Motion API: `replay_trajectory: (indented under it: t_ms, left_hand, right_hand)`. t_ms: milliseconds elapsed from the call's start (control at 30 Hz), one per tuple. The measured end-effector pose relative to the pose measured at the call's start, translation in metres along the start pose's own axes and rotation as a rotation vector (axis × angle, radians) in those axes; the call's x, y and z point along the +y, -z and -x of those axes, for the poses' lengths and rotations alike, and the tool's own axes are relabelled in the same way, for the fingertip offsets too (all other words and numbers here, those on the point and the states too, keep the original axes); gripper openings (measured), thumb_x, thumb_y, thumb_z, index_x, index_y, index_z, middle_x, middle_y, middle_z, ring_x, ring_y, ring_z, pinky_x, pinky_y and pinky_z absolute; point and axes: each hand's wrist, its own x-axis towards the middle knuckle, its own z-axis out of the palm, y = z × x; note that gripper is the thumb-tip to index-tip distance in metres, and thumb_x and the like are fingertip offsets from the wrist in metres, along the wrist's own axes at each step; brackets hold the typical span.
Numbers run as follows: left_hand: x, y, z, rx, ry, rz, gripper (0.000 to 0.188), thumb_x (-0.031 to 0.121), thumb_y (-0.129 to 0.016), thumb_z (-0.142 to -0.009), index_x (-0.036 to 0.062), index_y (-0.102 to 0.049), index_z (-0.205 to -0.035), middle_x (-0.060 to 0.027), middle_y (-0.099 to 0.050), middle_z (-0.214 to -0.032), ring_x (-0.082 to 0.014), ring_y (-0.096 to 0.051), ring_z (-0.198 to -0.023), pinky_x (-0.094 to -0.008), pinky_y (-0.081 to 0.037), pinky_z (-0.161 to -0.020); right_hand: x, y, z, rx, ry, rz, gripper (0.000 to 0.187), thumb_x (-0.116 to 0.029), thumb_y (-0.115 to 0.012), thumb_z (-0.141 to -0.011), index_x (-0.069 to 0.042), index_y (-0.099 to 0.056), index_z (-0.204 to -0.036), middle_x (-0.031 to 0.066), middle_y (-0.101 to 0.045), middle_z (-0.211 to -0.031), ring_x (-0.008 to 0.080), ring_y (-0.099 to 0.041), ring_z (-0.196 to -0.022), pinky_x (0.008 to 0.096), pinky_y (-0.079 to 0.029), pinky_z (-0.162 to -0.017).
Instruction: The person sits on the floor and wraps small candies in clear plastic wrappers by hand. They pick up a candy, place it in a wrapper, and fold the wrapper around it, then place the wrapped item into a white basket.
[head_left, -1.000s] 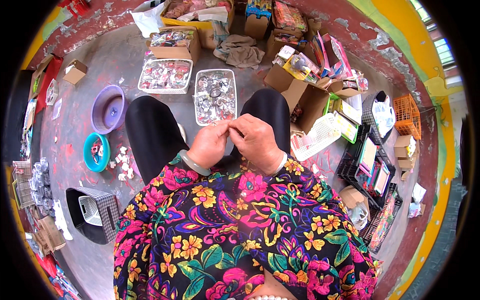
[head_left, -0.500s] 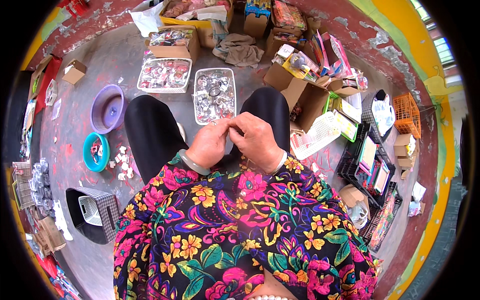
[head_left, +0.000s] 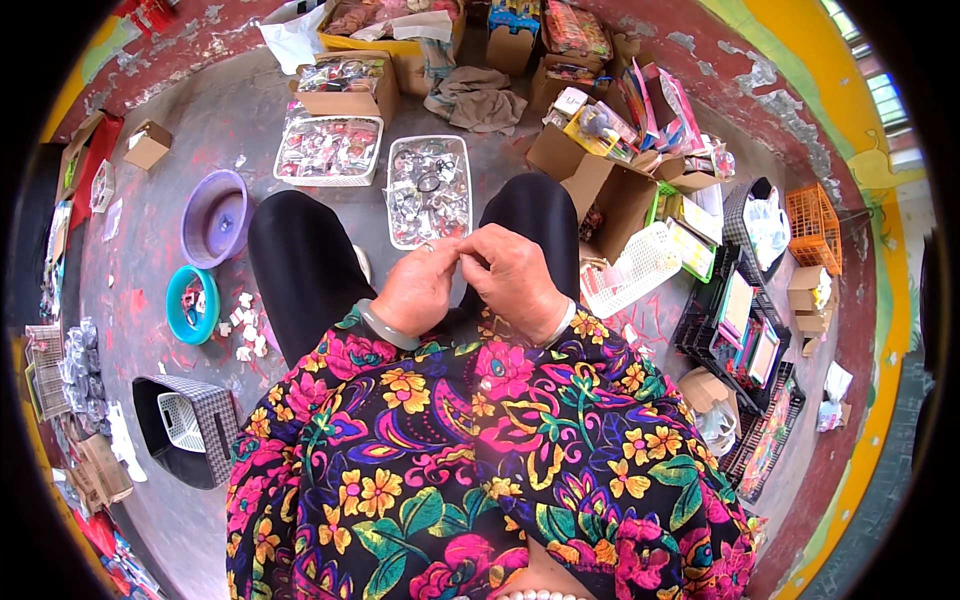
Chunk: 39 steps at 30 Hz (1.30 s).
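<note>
Between my knees, my left hand [head_left: 418, 288] and my right hand [head_left: 512, 280] meet at the fingertips. The fingers of both are curled and pinched together. Whatever they hold, if anything, is hidden behind the fingers or too small to make out. Just beyond them on the floor stands a white basket [head_left: 396, 231] filled with small clear-bagged items, among them a dark ring-shaped one. A second white basket [head_left: 290, 180] of similar packed items sits to its left and a little farther off.
A purple basin [head_left: 194, 222] and a teal basin [head_left: 174, 308] stand left, near white scraps [head_left: 243, 353]. A checked bin [head_left: 215, 400] lies lower left. On the right are an open cardboard box [head_left: 622, 205], a white perforated basket [head_left: 640, 268] and black crates [head_left: 700, 325]. A cloth [head_left: 478, 98] lies ahead.
Almost nothing differs. Both hands stay pinched together in the same place, with at most a slight shift of the fingers.
</note>
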Motion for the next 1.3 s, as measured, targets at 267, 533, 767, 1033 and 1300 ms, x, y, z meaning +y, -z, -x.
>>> replay_trajectory:
  t_ms: [267, 533, 767, 1033, 1300]
  left_hand:
    - [-0.003, -0.001, 0.0, -0.009, 0.01, 0.01, 0.028, -0.008, -0.046, -0.081, -0.0025, -0.055, -0.107, -0.0187, -0.059, -0.097, -0.0314, -0.058, -0.092, -0.0326, -0.044, -0.08]
    - [0.001, 0.0, -0.002, -0.003, 0.016, 0.008, 0.027, -0.008, -0.046, -0.081, -0.0022, -0.055, -0.107, -0.0183, -0.059, -0.096, -0.0317, -0.058, -0.092, -0.033, -0.045, -0.079]
    - [-0.001, -0.001, 0.0, 0.013, 0.009, -0.014, 0.027, -0.007, -0.046, -0.082, -0.0023, -0.055, -0.107, -0.0181, -0.06, -0.097, -0.0311, -0.058, -0.091, -0.0329, -0.045, -0.079]
    - [-0.01, -0.003, 0.003, 0.042, 0.073, 0.14, 0.027, -0.007, -0.044, -0.082, -0.0039, -0.057, -0.105, -0.0156, -0.06, -0.097, -0.0227, -0.059, -0.09, -0.0293, -0.046, -0.079]
    - [-0.013, -0.002, 0.004, 0.042, 0.317, 0.571, 0.022, -0.004, -0.044, -0.085, -0.0063, -0.058, -0.102, -0.0096, -0.061, -0.096, -0.015, -0.057, -0.09, -0.025, -0.046, -0.08]
  right_hand:
    - [0.001, 0.0, -0.001, 0.016, 0.014, -0.004, 0.007, -0.007, -0.059, -0.071, -0.003, -0.057, -0.077, 0.0109, -0.057, -0.074, 0.0294, -0.057, -0.07, 0.0356, -0.047, -0.061]
    - [-0.002, 0.001, -0.002, 0.015, 0.013, 0.014, 0.007, -0.007, -0.059, -0.07, -0.004, -0.057, -0.077, 0.0104, -0.057, -0.074, 0.0288, -0.057, -0.071, 0.0352, -0.047, -0.061]
    - [0.001, -0.002, 0.001, 0.059, -0.076, -0.063, 0.006, -0.005, -0.059, -0.07, -0.003, -0.059, -0.076, 0.01, -0.058, -0.073, 0.0267, -0.058, -0.067, 0.0323, -0.047, -0.058]
    - [0.01, -0.002, 0.001, -0.003, -0.449, -0.611, 0.008, -0.003, -0.058, -0.074, 0.001, -0.062, -0.08, 0.0043, -0.062, -0.073, 0.0088, -0.057, -0.064, 0.022, -0.045, -0.058]
    - [0.017, 0.013, -0.001, 0.002, -0.742, -0.977, 0.006, -0.003, -0.059, -0.078, -0.001, -0.06, -0.084, 0.0053, -0.063, -0.076, 0.0096, -0.059, -0.067, 0.0197, -0.047, -0.061]
